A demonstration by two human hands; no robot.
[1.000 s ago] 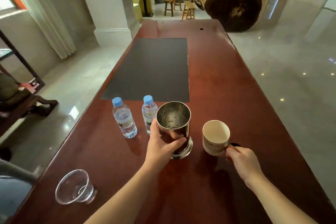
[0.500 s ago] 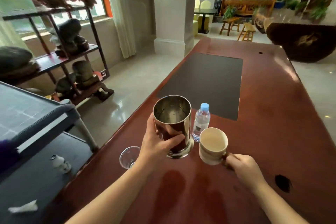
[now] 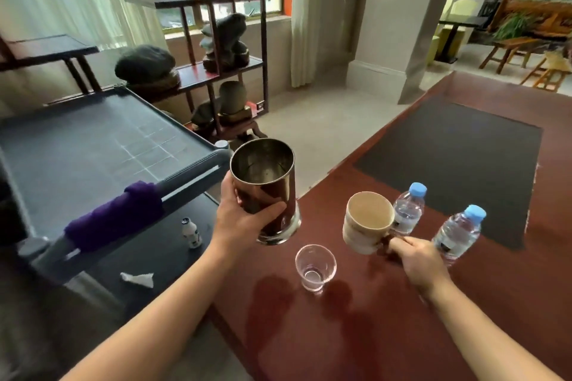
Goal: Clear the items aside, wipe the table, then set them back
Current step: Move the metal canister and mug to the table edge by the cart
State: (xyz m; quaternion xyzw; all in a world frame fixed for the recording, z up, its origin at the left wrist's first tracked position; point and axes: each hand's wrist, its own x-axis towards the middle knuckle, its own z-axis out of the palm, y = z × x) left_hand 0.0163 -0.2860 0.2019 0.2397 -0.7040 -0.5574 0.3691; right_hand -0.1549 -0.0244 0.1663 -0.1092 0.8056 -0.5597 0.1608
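We held a tall, shiny metal canister [image 3: 266, 192], open-topped with a flared base, in our left hand [image 3: 244, 219], fingers wrapped round it, lifted over the table's [image 3: 464, 303] left edge. Our right hand [image 3: 421, 260] pinched the handle of a cream mug [image 3: 366, 223], raised above the red-brown wood. Near us stood a clear glass [image 3: 315, 267]; two capped water bottles [image 3: 408, 210] stood right of the mug. A grey cart [image 3: 93, 158] stood to the left.
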